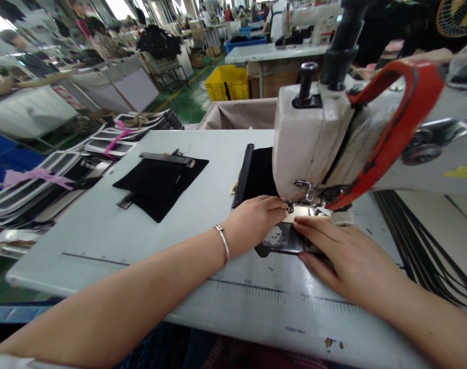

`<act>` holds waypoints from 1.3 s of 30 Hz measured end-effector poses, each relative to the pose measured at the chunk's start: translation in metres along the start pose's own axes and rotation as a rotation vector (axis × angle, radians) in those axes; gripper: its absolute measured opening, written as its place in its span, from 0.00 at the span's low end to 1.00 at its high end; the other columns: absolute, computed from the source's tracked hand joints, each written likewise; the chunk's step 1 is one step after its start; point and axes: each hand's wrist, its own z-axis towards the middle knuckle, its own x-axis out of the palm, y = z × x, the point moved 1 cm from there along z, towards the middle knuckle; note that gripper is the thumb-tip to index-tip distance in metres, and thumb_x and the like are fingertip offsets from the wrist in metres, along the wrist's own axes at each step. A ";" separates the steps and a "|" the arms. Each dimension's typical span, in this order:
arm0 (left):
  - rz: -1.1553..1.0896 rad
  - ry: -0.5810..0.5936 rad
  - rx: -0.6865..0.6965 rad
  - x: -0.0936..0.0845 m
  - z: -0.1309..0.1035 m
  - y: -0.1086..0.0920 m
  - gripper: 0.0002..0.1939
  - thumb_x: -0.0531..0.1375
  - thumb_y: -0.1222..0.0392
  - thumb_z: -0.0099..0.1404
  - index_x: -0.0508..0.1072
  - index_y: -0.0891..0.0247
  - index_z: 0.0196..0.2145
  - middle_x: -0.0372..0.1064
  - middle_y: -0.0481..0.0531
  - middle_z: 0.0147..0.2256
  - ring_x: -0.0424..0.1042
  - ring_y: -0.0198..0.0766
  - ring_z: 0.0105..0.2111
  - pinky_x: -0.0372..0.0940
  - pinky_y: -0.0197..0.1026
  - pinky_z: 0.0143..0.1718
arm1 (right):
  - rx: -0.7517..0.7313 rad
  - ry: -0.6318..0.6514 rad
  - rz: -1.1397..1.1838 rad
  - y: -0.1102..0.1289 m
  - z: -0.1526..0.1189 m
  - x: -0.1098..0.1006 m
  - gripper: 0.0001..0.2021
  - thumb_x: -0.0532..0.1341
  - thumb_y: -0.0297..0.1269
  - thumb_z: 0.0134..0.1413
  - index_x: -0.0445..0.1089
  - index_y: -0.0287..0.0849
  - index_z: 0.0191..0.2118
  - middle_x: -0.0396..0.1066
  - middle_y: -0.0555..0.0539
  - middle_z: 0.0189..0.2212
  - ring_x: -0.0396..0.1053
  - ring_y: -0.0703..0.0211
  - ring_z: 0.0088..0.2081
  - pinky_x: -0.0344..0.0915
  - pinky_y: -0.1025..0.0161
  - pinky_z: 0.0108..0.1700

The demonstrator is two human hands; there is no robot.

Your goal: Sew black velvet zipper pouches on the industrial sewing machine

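A black fabric piece [261,166] with a dark strip along its left edge lies partly under the head of a white sewing machine [308,138]. My left hand [254,220] is at the near edge of this piece, its fingers pressed together on it beside the presser foot. My right hand [339,248] lies over the metal plate [283,238], fingers stretched out and thumb apart, the fingertips close to a small pale piece [295,212] by the needle. What lies directly beneath the fingers of both hands is hidden.
Stacked black pieces [160,179] with dark strips lie on the table [167,261] to the left. Bundles of panels [44,179] tied with pink ribbon stand beyond its left edge. Long panels [429,246] lie at right. A red lever [394,138] curves along the machine.
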 end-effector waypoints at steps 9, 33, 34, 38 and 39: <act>0.029 -0.056 -0.049 0.004 0.002 0.001 0.10 0.57 0.71 0.72 0.78 0.65 0.44 0.78 0.52 0.46 0.76 0.38 0.50 0.70 0.40 0.56 | 0.016 -0.001 0.000 -0.003 0.004 0.003 0.21 0.56 0.43 0.68 0.64 0.42 0.61 0.68 0.43 0.61 0.68 0.44 0.56 0.66 0.43 0.56; -0.029 -0.177 -0.046 0.009 -0.002 0.017 0.18 0.52 0.70 0.69 0.82 0.62 0.42 0.81 0.54 0.42 0.79 0.41 0.44 0.75 0.43 0.50 | 0.196 -0.019 0.029 0.013 -0.021 -0.045 0.08 0.58 0.40 0.67 0.73 0.46 0.41 0.75 0.48 0.38 0.71 0.54 0.43 0.63 0.54 0.51; -0.030 -0.149 -0.068 0.008 -0.001 0.018 0.18 0.51 0.69 0.69 0.82 0.62 0.42 0.81 0.54 0.42 0.80 0.42 0.44 0.75 0.43 0.50 | 0.298 -0.068 -0.017 0.006 -0.033 -0.055 0.09 0.56 0.39 0.68 0.73 0.46 0.40 0.74 0.48 0.37 0.71 0.53 0.43 0.63 0.53 0.50; -0.042 -0.058 -0.128 0.006 0.001 0.025 0.21 0.50 0.67 0.68 0.83 0.58 0.43 0.81 0.53 0.44 0.80 0.44 0.44 0.75 0.44 0.51 | 0.778 -0.150 -0.254 -0.027 -0.079 -0.081 0.12 0.57 0.42 0.66 0.69 0.42 0.47 0.70 0.38 0.44 0.70 0.43 0.48 0.64 0.47 0.51; -0.047 -0.049 -0.136 0.007 0.001 0.027 0.21 0.50 0.67 0.67 0.83 0.58 0.43 0.81 0.53 0.45 0.80 0.44 0.44 0.75 0.44 0.51 | 0.842 -0.144 -0.283 -0.033 -0.085 -0.083 0.13 0.59 0.43 0.64 0.68 0.40 0.49 0.69 0.36 0.46 0.70 0.41 0.48 0.65 0.47 0.50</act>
